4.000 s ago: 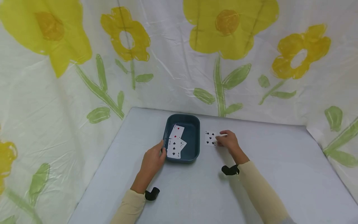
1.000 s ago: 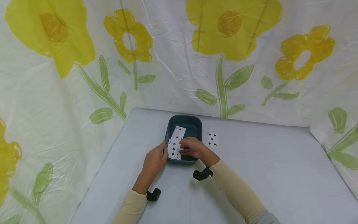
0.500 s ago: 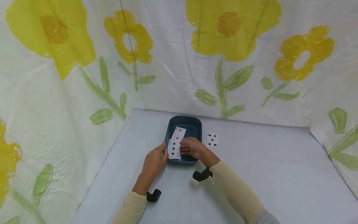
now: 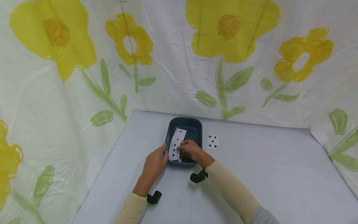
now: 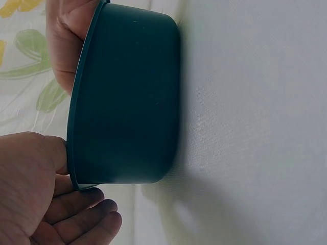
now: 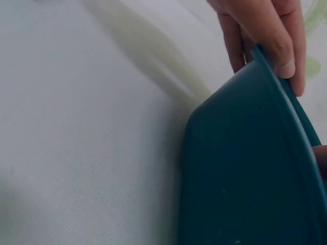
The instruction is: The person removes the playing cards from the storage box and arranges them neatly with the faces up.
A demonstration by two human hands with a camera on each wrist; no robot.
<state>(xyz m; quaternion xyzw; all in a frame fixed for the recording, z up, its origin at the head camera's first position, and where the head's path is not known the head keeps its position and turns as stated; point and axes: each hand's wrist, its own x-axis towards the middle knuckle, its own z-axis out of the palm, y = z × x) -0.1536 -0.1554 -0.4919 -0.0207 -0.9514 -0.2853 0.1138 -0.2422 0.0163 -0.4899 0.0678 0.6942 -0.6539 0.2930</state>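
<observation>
In the head view, my left hand (image 4: 153,161) pinches the left rim of a dark teal tub (image 4: 198,132). The left wrist view shows this thumb and fingers at the rim of the tub (image 5: 127,97). My right hand (image 4: 193,152) reaches into the tub and pinches the right edge of a three of spades playing card (image 4: 174,151), which lies slightly turned. Beyond it is a two of diamonds card (image 4: 180,133), partly covered. A sliver of another card (image 4: 180,160) shows beneath. The wall hides my right fingers in the right wrist view, save a fingertip (image 6: 321,155).
To the right of the tub, a spade card (image 4: 213,142) with several pips lies face up on the white table (image 4: 251,168). A white sheet with yellow flowers (image 4: 167,93) hangs behind the table and along its sides.
My right hand has left the spade card on the table and come left into the tub. Lately the three of spades has shifted and turned slightly. My left hand stays at the rim.
</observation>
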